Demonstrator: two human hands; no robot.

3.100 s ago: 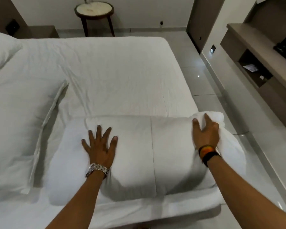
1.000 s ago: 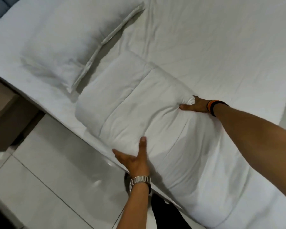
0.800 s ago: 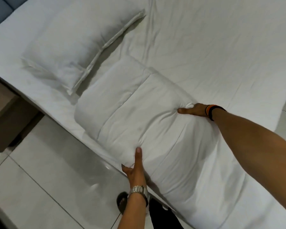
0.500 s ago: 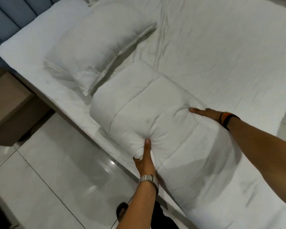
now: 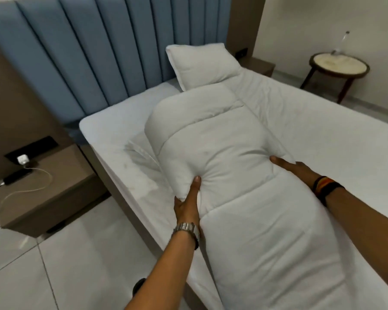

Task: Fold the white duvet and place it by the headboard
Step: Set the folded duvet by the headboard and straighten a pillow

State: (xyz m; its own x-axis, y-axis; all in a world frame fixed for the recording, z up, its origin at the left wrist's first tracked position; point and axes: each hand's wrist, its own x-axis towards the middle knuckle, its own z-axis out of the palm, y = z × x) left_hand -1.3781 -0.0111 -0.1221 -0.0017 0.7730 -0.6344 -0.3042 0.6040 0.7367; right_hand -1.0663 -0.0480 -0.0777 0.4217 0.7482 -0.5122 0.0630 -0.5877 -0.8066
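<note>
Left hand (image 5: 187, 203) grips near side of folded white duvet (image 5: 222, 157), thumb pressed into fabric, fingers hidden beneath. Right hand (image 5: 293, 170) clasps far side, fingers tucked under. Duvet held raised between both hands, over bed (image 5: 334, 139) near its left edge, far end toward blue headboard (image 5: 87, 52). Pillow (image 5: 202, 63) leans on headboard beyond duvet. Round side table (image 5: 339, 66) past bed's far edge.

Right hand (image 5: 293, 170) fingers hidden under duvet (image 5: 222, 157); near pillow (image 5: 141, 153) mostly covered
</note>
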